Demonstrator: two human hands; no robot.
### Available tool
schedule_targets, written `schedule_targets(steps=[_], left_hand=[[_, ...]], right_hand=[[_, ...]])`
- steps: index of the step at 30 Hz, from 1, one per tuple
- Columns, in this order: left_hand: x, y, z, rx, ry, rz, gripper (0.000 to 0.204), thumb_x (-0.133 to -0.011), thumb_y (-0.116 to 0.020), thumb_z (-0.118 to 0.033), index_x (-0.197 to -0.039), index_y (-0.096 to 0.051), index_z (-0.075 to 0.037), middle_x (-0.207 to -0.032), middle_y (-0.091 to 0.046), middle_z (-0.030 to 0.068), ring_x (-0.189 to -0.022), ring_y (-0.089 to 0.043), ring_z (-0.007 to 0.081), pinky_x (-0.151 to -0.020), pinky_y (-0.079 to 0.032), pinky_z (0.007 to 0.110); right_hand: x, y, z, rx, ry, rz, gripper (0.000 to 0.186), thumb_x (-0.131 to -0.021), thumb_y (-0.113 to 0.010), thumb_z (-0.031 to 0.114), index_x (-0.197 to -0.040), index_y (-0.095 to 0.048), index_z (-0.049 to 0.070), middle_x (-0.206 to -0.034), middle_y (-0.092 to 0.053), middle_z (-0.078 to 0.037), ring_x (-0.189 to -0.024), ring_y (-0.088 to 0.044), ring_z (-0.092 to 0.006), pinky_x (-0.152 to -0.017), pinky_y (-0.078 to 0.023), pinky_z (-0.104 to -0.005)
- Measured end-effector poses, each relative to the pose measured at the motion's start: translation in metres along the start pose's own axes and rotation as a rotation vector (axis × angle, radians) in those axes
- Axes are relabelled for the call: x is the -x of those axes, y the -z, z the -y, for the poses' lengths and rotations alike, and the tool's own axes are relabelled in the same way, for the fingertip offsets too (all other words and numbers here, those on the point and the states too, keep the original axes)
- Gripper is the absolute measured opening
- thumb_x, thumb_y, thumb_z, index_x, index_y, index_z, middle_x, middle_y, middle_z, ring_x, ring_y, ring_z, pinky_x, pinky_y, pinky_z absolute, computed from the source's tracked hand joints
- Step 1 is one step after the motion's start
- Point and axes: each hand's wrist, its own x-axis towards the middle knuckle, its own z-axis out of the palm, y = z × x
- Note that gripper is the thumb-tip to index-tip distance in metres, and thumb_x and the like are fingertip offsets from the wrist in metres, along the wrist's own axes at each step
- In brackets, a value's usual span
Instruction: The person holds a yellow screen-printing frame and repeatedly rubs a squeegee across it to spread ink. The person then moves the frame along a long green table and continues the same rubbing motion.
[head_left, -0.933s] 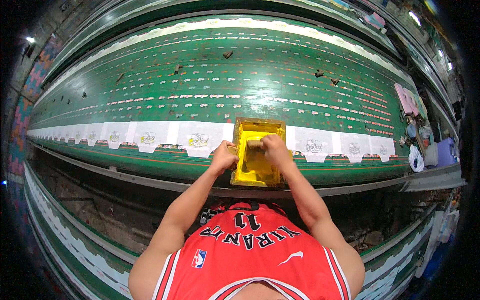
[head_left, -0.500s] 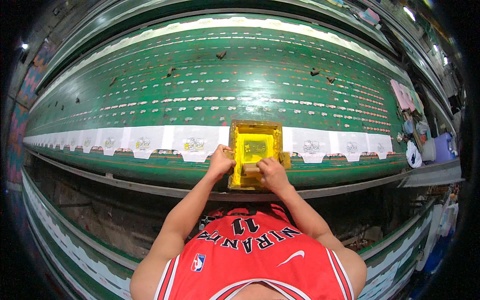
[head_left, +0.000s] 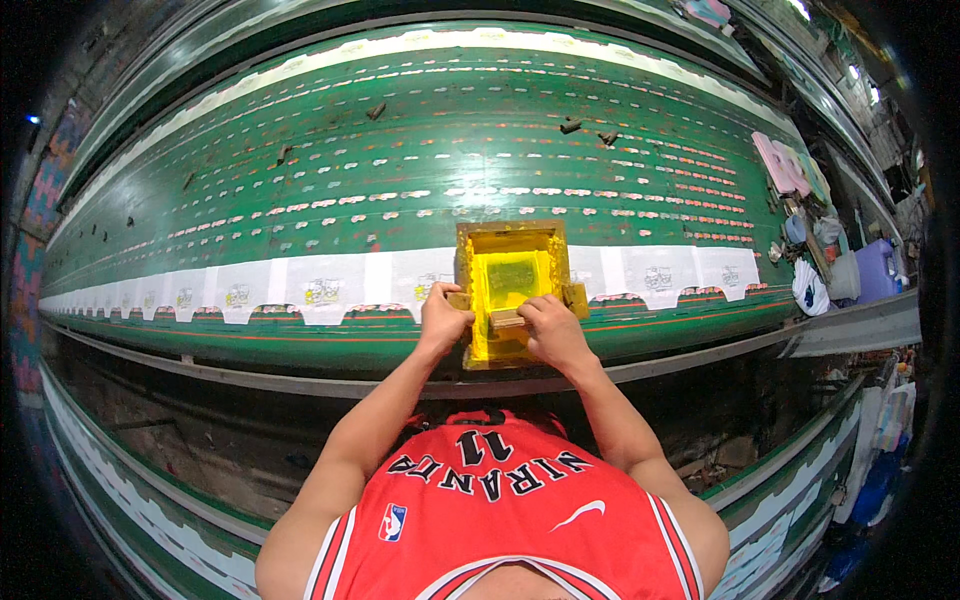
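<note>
My left hand (head_left: 447,318) grips the side handle at the left of a rectangular screen frame (head_left: 510,232), coated in yellow and resting across the white strip of fabric pieces. My right hand (head_left: 548,325) is closed on a wooden squeegee (head_left: 508,320) inside the frame, in its lower half, over yellow ink (head_left: 515,282). A second handle (head_left: 574,298) sticks out at the frame's right. The fabric pieces (head_left: 392,278) lie in a row along the near side of the green table (head_left: 360,180), several showing printed outlines, some with yellow.
A metal rail (head_left: 300,370) runs along the table's near edge. Small dark pieces (head_left: 570,125) lie scattered beyond. At the right end are pink pads (head_left: 780,165), a purple container (head_left: 875,268) and a white bag (head_left: 810,288). Parallel tables (head_left: 100,460) stand behind and beyond.
The squeegee came from the upper middle of the frame to its lower half. The frame now sits farther right along the fabric row, both hands with it; the view has shifted too.
</note>
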Motion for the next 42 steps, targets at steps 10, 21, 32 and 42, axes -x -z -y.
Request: schedule_targets(steps=[10,21,32,42], left_hand=[[0.021,-0.102,-0.033,-0.059,0.110,0.033,0.051,-0.061,-0.081,-0.004,-0.109,-0.062,-0.002,-0.098,-0.071,0.0155,-0.091,-0.070,0.0289,-0.084,-0.056,0.037],[0.019,-0.100,-0.045,-0.063,0.211,0.058,0.055,-0.059,-0.081,0.001,-0.111,-0.063,-0.002,-0.098,-0.071,0.0137,-0.087,-0.069,0.0239,-0.072,-0.058,0.039],[0.020,-0.104,-0.050,-0.115,0.207,0.034,0.053,-0.058,-0.081,0.000,-0.107,-0.063,-0.002,-0.097,-0.073,0.0157,-0.086,-0.071,0.0268,-0.074,-0.058,0.038],[0.019,-0.103,-0.048,-0.149,0.184,0.054,0.053,-0.059,-0.082,-0.004,-0.108,-0.062,-0.002,-0.096,-0.073,0.0170,-0.085,-0.072,0.0280,-0.073,-0.058,0.039]], right_hand=[[0.061,0.031,-0.093,-0.074,-0.042,0.021,0.032,-0.071,-0.069,-0.002,-0.103,-0.070,0.003,-0.104,-0.070,-0.014,-0.102,-0.065,-0.0353,-0.091,-0.054,-0.0441],[0.078,0.035,-0.107,-0.195,0.068,0.029,0.039,-0.073,-0.070,-0.002,-0.112,-0.067,0.002,-0.112,-0.067,-0.016,-0.107,-0.063,-0.0362,-0.095,-0.053,-0.0438],[0.079,0.039,-0.100,-0.186,0.076,-0.001,0.039,-0.072,-0.069,-0.004,-0.111,-0.066,0.001,-0.110,-0.067,-0.016,-0.106,-0.063,-0.0359,-0.095,-0.053,-0.0437],[0.100,0.030,-0.100,-0.173,0.079,-0.008,0.042,-0.067,-0.067,-0.007,-0.108,-0.066,0.000,-0.107,-0.067,-0.016,-0.103,-0.064,-0.0364,-0.091,-0.054,-0.0450]])
